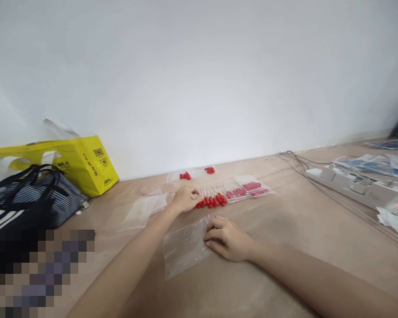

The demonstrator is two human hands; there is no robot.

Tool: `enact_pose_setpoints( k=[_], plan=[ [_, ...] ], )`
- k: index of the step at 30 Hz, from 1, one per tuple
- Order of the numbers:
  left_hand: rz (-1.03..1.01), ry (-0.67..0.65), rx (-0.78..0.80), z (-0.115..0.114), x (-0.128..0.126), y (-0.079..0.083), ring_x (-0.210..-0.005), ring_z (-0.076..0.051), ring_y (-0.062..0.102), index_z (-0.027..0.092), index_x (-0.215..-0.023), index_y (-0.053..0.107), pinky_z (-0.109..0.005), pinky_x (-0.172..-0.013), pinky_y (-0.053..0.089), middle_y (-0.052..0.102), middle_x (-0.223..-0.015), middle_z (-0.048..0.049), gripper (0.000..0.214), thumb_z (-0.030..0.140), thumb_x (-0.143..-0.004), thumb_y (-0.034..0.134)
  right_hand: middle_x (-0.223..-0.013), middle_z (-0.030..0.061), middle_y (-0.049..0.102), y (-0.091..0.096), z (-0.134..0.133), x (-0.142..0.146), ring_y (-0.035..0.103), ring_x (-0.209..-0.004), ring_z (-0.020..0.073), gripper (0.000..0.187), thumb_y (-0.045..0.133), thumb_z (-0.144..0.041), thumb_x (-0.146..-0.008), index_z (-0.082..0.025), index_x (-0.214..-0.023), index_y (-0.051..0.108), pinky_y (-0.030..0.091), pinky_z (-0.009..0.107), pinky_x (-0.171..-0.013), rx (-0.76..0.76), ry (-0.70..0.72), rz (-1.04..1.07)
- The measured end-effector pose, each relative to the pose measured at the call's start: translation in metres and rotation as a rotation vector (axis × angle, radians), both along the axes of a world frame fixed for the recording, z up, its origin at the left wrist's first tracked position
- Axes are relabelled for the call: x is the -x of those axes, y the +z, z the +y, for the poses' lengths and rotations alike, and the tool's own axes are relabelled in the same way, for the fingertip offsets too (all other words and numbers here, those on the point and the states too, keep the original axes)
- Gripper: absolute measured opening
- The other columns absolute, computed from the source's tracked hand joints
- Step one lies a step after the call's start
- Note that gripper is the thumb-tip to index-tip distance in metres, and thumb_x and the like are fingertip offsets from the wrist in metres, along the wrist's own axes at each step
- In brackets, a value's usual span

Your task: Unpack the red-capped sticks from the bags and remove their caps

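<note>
My left hand [185, 197] reaches out to a loose pile of red-tipped sticks [212, 198] on the brown table, its fingers curled and pinching at their white ends. My right hand [226, 238] lies closer to me with fingers bent, holding down the edge of a clear plastic bag [183, 248] that lies flat. Beyond the pile, filled clear bags of red-tipped sticks [249, 187] lie side by side. Two more clumps of red tips [197, 173] sit in a clear bag near the wall.
Empty clear bags [142, 210] lie left of the pile. A yellow bag [76, 161] and a striped black bag [29, 198] stand at the left by the white wall. A white power strip [354, 184] with cables and papers [381, 163] lies at the right.
</note>
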State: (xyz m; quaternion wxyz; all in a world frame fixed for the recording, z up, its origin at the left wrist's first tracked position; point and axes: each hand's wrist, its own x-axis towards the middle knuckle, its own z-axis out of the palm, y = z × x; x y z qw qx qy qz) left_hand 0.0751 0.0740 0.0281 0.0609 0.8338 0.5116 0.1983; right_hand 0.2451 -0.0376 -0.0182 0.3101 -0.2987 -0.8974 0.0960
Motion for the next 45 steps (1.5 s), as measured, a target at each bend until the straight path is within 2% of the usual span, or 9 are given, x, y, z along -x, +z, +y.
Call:
enact_pose_setpoints(
  k=[5, 18, 24, 27, 30, 34, 37, 42, 45],
  plan=[
    [0.039, -0.099, -0.026, -0.008, 0.0, -0.003, -0.074, -0.017, 0.055, 0.019, -0.073, 0.059, -0.029, -0.07, 0.041, 0.06, -0.081, -0.0023, 0.022, 0.039, -0.064, 0.06, -0.087, 0.0045, 0.056, -0.001, 0.0, -0.001, 0.049, -0.081, 0.0147, 0.013, 0.051, -0.022, -0.078, -0.019, -0.085, 0.062, 0.039, 0.028, -0.073, 0.009, -0.002, -0.004],
    [-0.02, -0.139, -0.062, -0.011, 0.013, -0.003, -0.068, -0.015, 0.052, 0.019, -0.065, 0.053, -0.026, -0.065, 0.041, 0.056, -0.071, 0.0007, 0.012, 0.011, -0.056, 0.05, -0.086, 0.004, 0.056, 0.001, -0.001, -0.001, 0.049, -0.081, 0.0143, 0.013, 0.052, -0.022, -0.078, -0.019, -0.085, 0.062, 0.039, 0.028, -0.073, 0.0, -0.002, -0.013],
    [-0.123, -0.122, -0.098, -0.062, 0.032, -0.001, -0.078, -0.016, 0.052, 0.018, -0.073, 0.051, -0.03, -0.074, 0.041, 0.056, -0.079, -0.0014, 0.005, 0.021, -0.069, 0.049, -0.086, 0.0039, 0.056, -0.001, 0.0, -0.001, 0.051, -0.082, 0.0155, 0.012, 0.054, -0.021, -0.075, -0.02, -0.086, 0.06, 0.038, 0.03, -0.074, 0.022, -0.132, 0.073],
    [-0.133, -0.111, 0.026, -0.091, 0.04, -0.011, -0.084, -0.018, 0.052, 0.02, -0.083, 0.051, -0.032, -0.076, 0.041, 0.057, -0.089, -0.0033, 0.019, 0.033, -0.069, 0.054, -0.08, 0.0033, 0.056, -0.002, 0.002, 0.0, 0.051, -0.074, 0.0149, 0.018, 0.057, -0.024, -0.073, -0.018, -0.09, 0.058, 0.038, 0.028, -0.067, 0.15, -0.291, 0.169],
    [-0.166, -0.002, 0.205, -0.104, 0.045, -0.02, -0.078, -0.017, 0.054, 0.02, -0.087, 0.047, -0.03, -0.068, 0.043, 0.057, -0.09, -0.0026, 0.031, 0.034, -0.063, 0.06, -0.074, 0.001, 0.055, -0.001, 0.001, 0.002, 0.051, -0.068, 0.014, 0.021, 0.06, -0.028, -0.071, -0.018, -0.089, 0.057, 0.037, 0.027, -0.062, 0.252, -0.335, 0.16],
    [-0.205, -0.003, 0.393, -0.098, 0.061, -0.011, -0.06, -0.013, 0.053, 0.021, -0.091, 0.04, -0.024, -0.055, 0.041, 0.057, -0.074, 0.0027, 0.028, 0.031, -0.067, 0.052, -0.079, 0.002, 0.056, 0.002, -0.001, 0.001, 0.052, -0.073, 0.0148, 0.02, 0.058, -0.03, -0.072, -0.02, -0.09, 0.057, 0.035, 0.029, -0.068, 0.197, -0.329, 0.139],
    [-0.222, 0.078, 0.293, -0.079, 0.095, 0.008, -0.063, -0.015, 0.055, 0.021, -0.09, 0.039, -0.025, -0.058, 0.042, 0.058, -0.071, 0.0028, 0.028, 0.034, -0.068, 0.049, -0.089, 0.0035, 0.059, 0.004, 0.004, -0.008, 0.052, -0.083, 0.0167, 0.017, 0.054, -0.029, -0.076, -0.02, -0.09, 0.057, 0.032, 0.031, -0.074, 0.081, -0.407, 0.139],
    [-0.225, 0.419, 0.136, -0.042, 0.165, 0.022, -0.055, -0.015, 0.052, 0.021, -0.083, 0.037, -0.024, -0.051, 0.04, 0.053, -0.06, 0.005, 0.028, 0.036, -0.064, 0.05, -0.088, 0.0041, 0.061, 0.007, 0.034, -0.041, 0.05, -0.09, 0.0206, 0.017, 0.046, -0.031, -0.08, -0.021, -0.082, 0.06, 0.026, 0.036, -0.079, -0.067, -0.75, 0.112],
    [-0.105, 0.468, 0.058, -0.034, 0.181, 0.015, -0.061, -0.017, 0.054, 0.019, -0.075, 0.038, -0.029, -0.06, 0.043, 0.053, -0.059, 0.0034, 0.018, 0.029, -0.064, 0.05, -0.089, 0.0058, 0.061, 0.004, 0.056, -0.066, 0.048, -0.093, 0.0238, 0.022, 0.045, -0.035, -0.079, -0.022, -0.083, 0.062, 0.025, 0.038, -0.08, -0.051, -0.979, 0.093]
  ],
)
